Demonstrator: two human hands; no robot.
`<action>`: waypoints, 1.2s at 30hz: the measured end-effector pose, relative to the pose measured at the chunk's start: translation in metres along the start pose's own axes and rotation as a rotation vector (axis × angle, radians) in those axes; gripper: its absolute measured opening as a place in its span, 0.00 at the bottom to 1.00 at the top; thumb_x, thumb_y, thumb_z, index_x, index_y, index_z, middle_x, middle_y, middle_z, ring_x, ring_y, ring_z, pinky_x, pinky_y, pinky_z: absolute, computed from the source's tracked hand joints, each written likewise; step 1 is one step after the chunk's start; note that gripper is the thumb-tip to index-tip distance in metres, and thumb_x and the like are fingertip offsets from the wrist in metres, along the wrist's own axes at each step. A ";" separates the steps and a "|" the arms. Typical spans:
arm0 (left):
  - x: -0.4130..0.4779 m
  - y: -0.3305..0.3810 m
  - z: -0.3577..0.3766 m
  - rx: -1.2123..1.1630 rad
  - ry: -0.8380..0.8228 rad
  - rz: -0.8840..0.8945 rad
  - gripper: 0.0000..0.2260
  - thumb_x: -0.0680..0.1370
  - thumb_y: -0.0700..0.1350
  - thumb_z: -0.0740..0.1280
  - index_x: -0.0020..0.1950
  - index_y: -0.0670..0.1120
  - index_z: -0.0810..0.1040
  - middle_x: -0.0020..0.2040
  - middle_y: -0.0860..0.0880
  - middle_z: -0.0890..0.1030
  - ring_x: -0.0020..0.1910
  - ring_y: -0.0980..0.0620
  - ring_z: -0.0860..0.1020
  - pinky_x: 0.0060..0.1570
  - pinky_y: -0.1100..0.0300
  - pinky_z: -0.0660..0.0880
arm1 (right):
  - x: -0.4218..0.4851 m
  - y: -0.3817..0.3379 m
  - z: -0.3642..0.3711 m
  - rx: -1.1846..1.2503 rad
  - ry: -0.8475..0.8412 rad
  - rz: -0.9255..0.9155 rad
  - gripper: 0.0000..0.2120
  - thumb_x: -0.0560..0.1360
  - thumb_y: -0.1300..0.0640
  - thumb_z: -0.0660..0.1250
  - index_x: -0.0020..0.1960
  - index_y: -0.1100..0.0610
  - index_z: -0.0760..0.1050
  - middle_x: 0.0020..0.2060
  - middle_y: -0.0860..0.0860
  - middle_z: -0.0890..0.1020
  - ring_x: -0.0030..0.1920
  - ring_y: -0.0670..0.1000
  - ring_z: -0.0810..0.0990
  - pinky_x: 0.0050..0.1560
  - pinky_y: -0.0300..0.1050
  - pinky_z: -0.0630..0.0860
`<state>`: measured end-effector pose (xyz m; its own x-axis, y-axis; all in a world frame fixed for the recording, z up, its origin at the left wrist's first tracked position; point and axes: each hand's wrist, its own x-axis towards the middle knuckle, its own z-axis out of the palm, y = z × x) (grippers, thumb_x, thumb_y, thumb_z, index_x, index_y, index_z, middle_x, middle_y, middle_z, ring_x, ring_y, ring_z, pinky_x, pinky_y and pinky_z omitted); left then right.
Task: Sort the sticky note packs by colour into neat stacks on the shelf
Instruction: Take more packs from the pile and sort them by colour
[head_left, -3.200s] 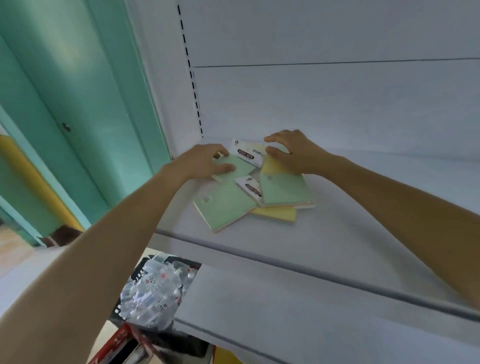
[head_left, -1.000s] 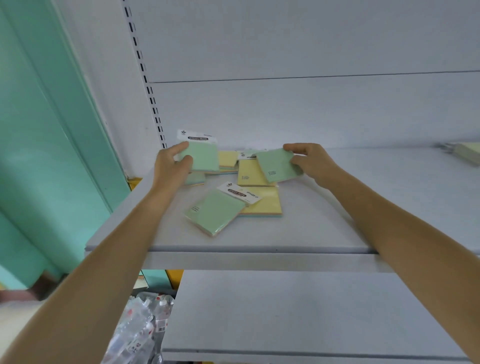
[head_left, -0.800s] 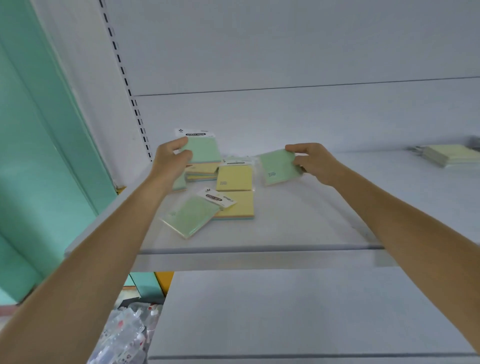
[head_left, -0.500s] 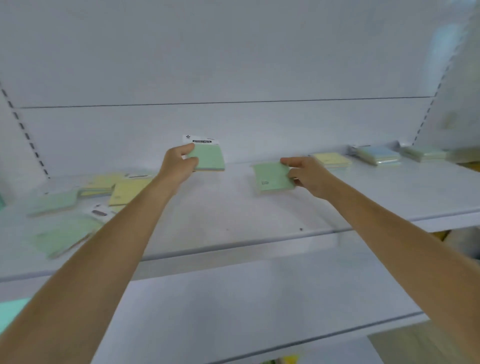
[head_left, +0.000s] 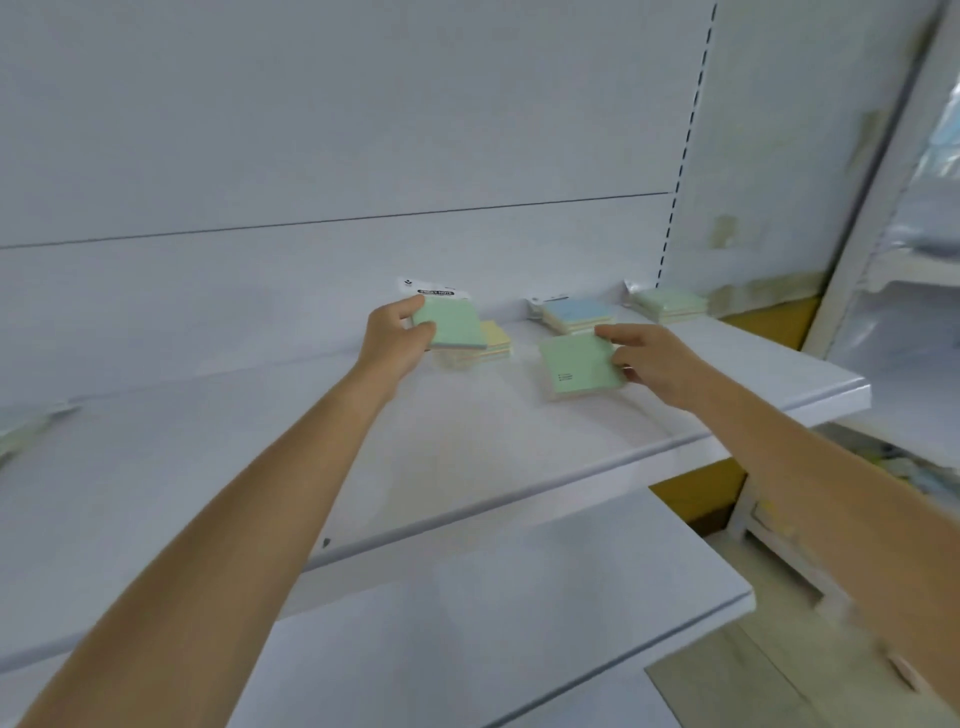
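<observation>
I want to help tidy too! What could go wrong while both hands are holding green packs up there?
The left hand holds its green pack above the yellow stack, so it might land on the wrong colour. The right hand pinches the other green pack only by an edge, so it could slip. The green stack sits far right, near the shelf end.

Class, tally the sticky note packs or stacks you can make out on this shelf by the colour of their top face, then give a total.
Green top: 3 (in left hand, in right hand, far-right stack)
Blue top: 1
Yellow top: 1
Total: 5. Blurred items at the far-left edge are not counted.
</observation>
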<state>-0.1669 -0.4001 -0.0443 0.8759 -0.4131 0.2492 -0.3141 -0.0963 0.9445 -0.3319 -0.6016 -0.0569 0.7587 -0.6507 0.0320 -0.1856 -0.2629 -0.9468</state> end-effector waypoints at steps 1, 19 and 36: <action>0.009 0.003 0.015 -0.011 -0.020 0.014 0.16 0.74 0.33 0.62 0.61 0.40 0.76 0.56 0.49 0.73 0.56 0.51 0.74 0.65 0.52 0.72 | 0.009 0.000 -0.013 -0.010 0.023 -0.003 0.22 0.75 0.74 0.53 0.68 0.65 0.67 0.66 0.60 0.71 0.56 0.56 0.73 0.65 0.54 0.69; 0.110 0.033 0.245 -0.058 -0.063 0.055 0.11 0.74 0.35 0.62 0.45 0.50 0.77 0.49 0.52 0.70 0.49 0.53 0.70 0.50 0.60 0.71 | 0.162 0.054 -0.196 -0.069 0.183 -0.001 0.22 0.75 0.73 0.53 0.68 0.63 0.68 0.57 0.55 0.72 0.54 0.51 0.70 0.43 0.34 0.72; 0.099 0.037 0.287 0.013 0.268 -0.001 0.21 0.74 0.34 0.63 0.68 0.39 0.71 0.69 0.44 0.72 0.67 0.48 0.72 0.70 0.49 0.68 | 0.259 0.075 -0.180 -0.521 -0.016 -0.222 0.17 0.75 0.67 0.54 0.62 0.69 0.70 0.63 0.65 0.73 0.63 0.64 0.71 0.61 0.51 0.69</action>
<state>-0.1972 -0.7045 -0.0463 0.9416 -0.1581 0.2974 -0.3159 -0.1090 0.9425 -0.2618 -0.9183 -0.0621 0.8232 -0.5300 0.2036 -0.3012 -0.7117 -0.6346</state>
